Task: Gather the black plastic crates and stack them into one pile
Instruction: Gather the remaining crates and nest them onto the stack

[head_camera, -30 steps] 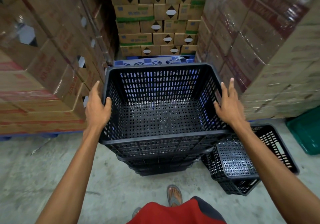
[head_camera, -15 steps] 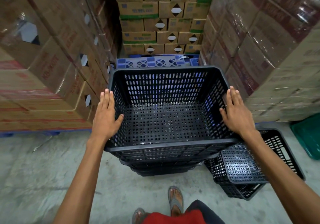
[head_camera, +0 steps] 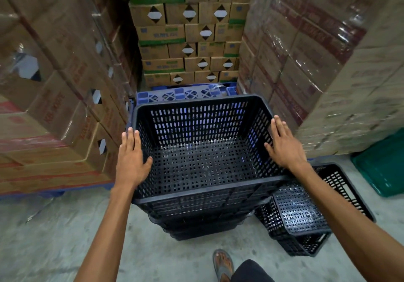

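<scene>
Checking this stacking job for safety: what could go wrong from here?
The left hand and right hand lie flat on the top black slotted plastic crate, not gripping; it might seat crooked on the pile of black crates. The loose black plastic crate beside it sits near the sandalled foot: a possible trip.

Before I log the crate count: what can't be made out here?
Head view:
- Count of the pile: top crate hides the lower ones.
- The side crate: the right arm crosses it.
- The green bin: cut off by the right edge.
- Print on the boxes: blurred.
</scene>
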Motion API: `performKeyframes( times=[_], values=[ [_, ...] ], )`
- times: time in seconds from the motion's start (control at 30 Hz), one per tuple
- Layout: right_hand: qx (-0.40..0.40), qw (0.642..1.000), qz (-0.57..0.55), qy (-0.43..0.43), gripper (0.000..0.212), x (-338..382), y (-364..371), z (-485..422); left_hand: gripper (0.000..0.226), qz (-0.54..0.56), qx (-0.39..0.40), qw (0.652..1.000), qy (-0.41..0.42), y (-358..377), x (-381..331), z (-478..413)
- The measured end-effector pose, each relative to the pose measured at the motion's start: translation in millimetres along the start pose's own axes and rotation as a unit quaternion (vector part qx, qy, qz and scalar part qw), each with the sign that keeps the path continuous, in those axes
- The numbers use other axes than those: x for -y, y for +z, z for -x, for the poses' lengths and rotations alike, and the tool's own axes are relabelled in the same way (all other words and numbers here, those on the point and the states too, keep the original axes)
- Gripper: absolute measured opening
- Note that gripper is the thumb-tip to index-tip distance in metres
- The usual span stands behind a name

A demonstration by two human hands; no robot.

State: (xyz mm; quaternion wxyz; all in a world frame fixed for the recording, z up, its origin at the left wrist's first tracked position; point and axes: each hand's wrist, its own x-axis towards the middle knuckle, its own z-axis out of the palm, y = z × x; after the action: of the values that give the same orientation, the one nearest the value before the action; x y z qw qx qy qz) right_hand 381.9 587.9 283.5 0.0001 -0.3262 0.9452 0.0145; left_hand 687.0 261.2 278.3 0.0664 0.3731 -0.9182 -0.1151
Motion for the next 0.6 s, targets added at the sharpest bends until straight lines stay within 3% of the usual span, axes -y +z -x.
performKeyframes(
  times=[0.2, 0.33, 0.6],
  values=[
    [0.009, 0.993, -0.113, -0.016, 0.076, -22.4, -26.2, 20.2, 0.075, 0.028, 0.006, 1.0, -0.004, -15.9, -27.3, 6.3],
    [-0.044, 0.986, -0.161, 0.027, 0.074, -52.5, -40.8, 60.7, 0.065, 0.151, -0.003, 0.985, 0.087, -22.1, -123.0, 7.5],
    [-0.054, 0.962, -0.218, 0.153, 0.078, -156.3, -25.6, 110.8, 0.05, 0.332, 0.057, 0.886, 0.317, -2.6, -344.2, 78.5]
  ],
)
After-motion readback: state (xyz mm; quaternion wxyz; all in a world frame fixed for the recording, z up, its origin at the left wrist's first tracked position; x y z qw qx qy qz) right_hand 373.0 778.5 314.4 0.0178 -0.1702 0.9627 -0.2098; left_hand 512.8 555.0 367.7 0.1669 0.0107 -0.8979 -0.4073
